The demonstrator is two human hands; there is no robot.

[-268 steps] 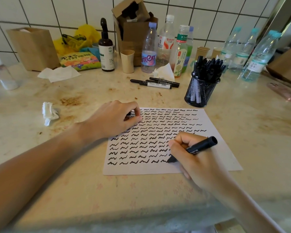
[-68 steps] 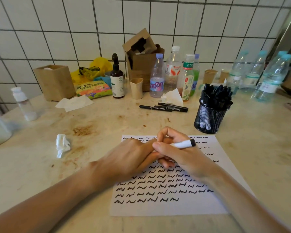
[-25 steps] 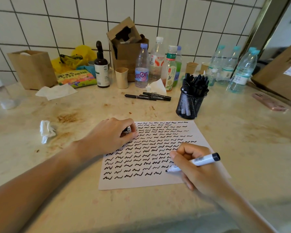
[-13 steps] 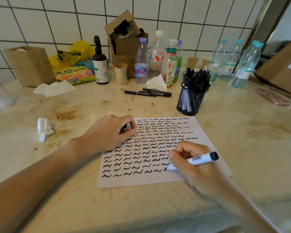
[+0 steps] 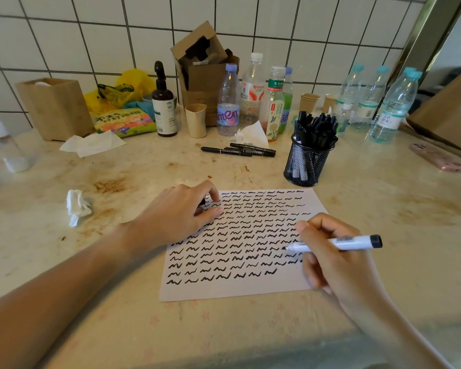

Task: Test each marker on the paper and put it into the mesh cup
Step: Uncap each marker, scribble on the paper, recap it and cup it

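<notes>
Table (image 5: 383, 198): pale stone-look top, brown stains and crumbs left of centre, front edge at bottom of view. White tiled wall (image 5: 64, 43) with dark grout behind; a metal-edged frame at far right.

Near: right hand (image 5: 330, 259) has its grip pinched on a white marker (image 5: 338, 243), uncapped. Marker's long axis runs almost left-right, dark tip pointing left and slightly down, black end cap to the right. Tip sits over the right part of the paper (image 5: 240, 291); cannot tell if it touches. Paper lies flat on the table, covered in rows of black squiggles, bottom strip blank.

Left hand (image 5: 181, 217) rests on the paper's upper left corner, fingers curled, grip closed on a small dark piece, probably the cap (image 5: 203, 201), mostly hidden.

Further: crumpled tissue (image 5: 76, 206) left of the hand. Mesh cup (image 5: 306, 166) stands beyond the paper's top right corner, packed with black markers upright. Three black markers (image 5: 237, 150) lie together on the table left of the cup, long axes left-right.

Far, along the wall: wooden box (image 5: 55, 107), flat tissue (image 5: 93, 143), yellow bag and snack pack (image 5: 125, 123), brown pump bottle (image 5: 163, 105), paper cup (image 5: 196, 119), open cardboard box (image 5: 202, 65), plastic bottles (image 5: 253, 91), more water bottles (image 5: 389, 102) at right, pink phone (image 5: 439, 159) far right.
</notes>
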